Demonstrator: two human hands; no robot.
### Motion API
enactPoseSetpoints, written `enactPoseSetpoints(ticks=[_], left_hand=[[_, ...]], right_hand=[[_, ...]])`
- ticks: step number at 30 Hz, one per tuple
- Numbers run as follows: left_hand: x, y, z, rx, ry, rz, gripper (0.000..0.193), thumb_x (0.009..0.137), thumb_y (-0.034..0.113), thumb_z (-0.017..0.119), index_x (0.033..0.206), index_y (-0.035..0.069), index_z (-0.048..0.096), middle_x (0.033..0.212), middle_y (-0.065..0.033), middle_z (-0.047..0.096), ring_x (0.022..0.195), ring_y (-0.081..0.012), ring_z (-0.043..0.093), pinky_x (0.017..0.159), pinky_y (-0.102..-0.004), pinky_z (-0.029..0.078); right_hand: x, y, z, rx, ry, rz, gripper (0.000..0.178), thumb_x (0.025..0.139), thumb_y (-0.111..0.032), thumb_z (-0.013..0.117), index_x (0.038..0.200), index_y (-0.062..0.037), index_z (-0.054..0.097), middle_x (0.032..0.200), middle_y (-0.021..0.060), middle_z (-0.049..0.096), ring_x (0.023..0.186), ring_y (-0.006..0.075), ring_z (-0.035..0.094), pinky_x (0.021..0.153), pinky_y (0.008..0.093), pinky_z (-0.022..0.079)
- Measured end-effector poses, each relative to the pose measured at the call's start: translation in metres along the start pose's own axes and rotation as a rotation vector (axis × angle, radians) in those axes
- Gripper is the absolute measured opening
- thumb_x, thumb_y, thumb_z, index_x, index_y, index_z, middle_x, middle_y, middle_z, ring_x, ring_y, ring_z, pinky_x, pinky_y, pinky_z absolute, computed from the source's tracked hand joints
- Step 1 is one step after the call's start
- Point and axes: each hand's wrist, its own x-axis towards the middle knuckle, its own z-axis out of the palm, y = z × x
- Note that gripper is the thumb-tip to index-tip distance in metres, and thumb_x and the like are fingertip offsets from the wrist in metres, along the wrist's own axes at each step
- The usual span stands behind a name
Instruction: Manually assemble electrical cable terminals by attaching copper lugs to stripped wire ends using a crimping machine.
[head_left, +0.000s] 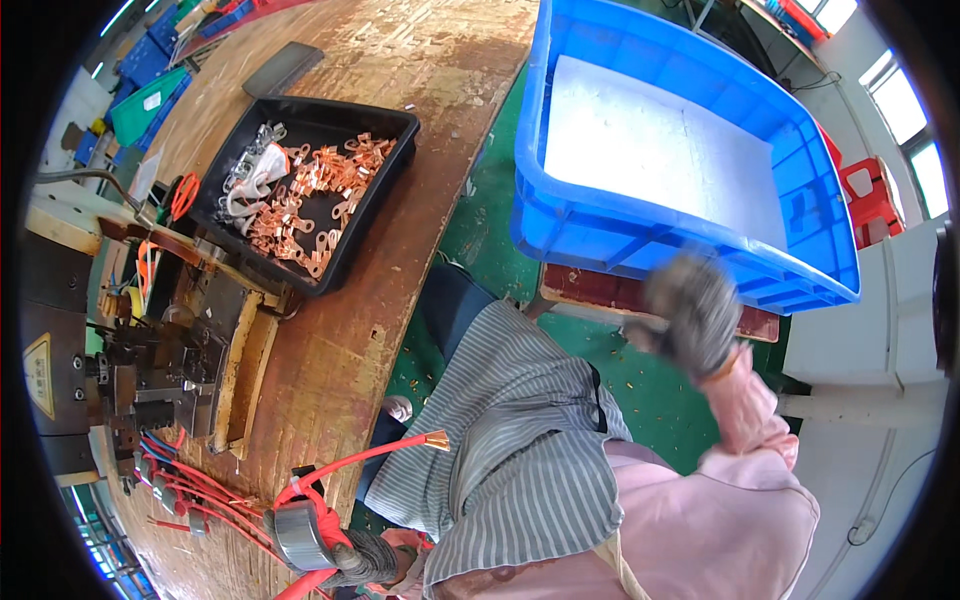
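Note:
My left hand (365, 558), in a grey knitted glove, is closed around a thick red cable (370, 455) at the table's near edge. The cable's stripped end shows bare copper strands and points right. A wide grey band (300, 535) sits against the cable by my fingers; its kind I cannot make out. My right hand (695, 310), also gloved in grey, is smeared by motion beside the near wall of a blue plastic crate (640, 215); its fingers are unclear. More red cables (215, 495) lie on the wooden table (330, 380) left of my left hand.
A black tray (365, 240) on the table holds copper cable lugs (325, 170) and a white crumpled piece. A metal press machine (150, 370) stands at the left. The crate rests on a dark red stool (600, 285). Red stools (870, 195) stand behind it.

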Motion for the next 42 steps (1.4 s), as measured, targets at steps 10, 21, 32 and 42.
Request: enactPoseSetpoints(ticks=[10, 21, 32, 42], left_hand=[[-0.001, -0.039, 0.009, 0.177, 0.054, -0.021, 0.057, 0.065, 0.028, 0.074, 0.105, -0.003, 0.048, 0.088, -0.0098, 0.056, 0.080, -0.0200, 0.053, 0.072, -0.0325, 0.042], [0.007, -0.054, 0.042, 0.329, 0.162, -0.032, 0.057, 0.065, 0.027, 0.074, 0.106, -0.002, 0.047, 0.087, -0.0094, 0.055, 0.079, -0.0194, 0.053, 0.071, -0.0323, 0.042], [-0.003, -0.069, -0.029, 0.729, 0.354, -0.132, 0.058, 0.065, 0.027, 0.074, 0.106, -0.002, 0.046, 0.087, -0.0090, 0.054, 0.078, -0.0189, 0.052, 0.070, -0.0320, 0.042], [0.037, 0.073, -0.005, -0.177, 0.056, 0.137, 0.073, 0.060, 0.048, 0.075, 0.106, -0.006, 0.053, 0.107, -0.0193, 0.055, 0.098, -0.0300, 0.053, 0.084, -0.0392, 0.041]], right_hand=[[-0.145, -0.029, 0.079, 1.556, -0.126, 1.815, 0.042, 0.078, -0.046, 0.060, 0.095, -0.0075, 0.059, 0.088, 0.0114, 0.062, 0.070, 0.0255, 0.059, 0.059, 0.0369, 0.048], [-0.108, -0.019, 0.147, 1.866, 0.593, 1.904, 0.020, 0.078, -0.022, 0.066, 0.093, -0.0127, 0.058, 0.078, 0.0060, 0.063, 0.064, 0.0185, 0.061, 0.046, 0.0286, 0.048], [-0.098, -0.021, 0.192, 2.015, 0.675, 1.785, 0.019, 0.078, -0.022, 0.065, 0.092, -0.0105, 0.059, 0.081, 0.0042, 0.065, 0.064, 0.0167, 0.062, 0.049, 0.0270, 0.049], [0.033, -0.148, 0.102, 1.639, -0.439, 0.934, 0.033, 0.088, -0.032, 0.049, 0.098, -0.0020, 0.057, 0.091, 0.0069, 0.061, 0.076, 0.0188, 0.059, 0.065, 0.0291, 0.046]])
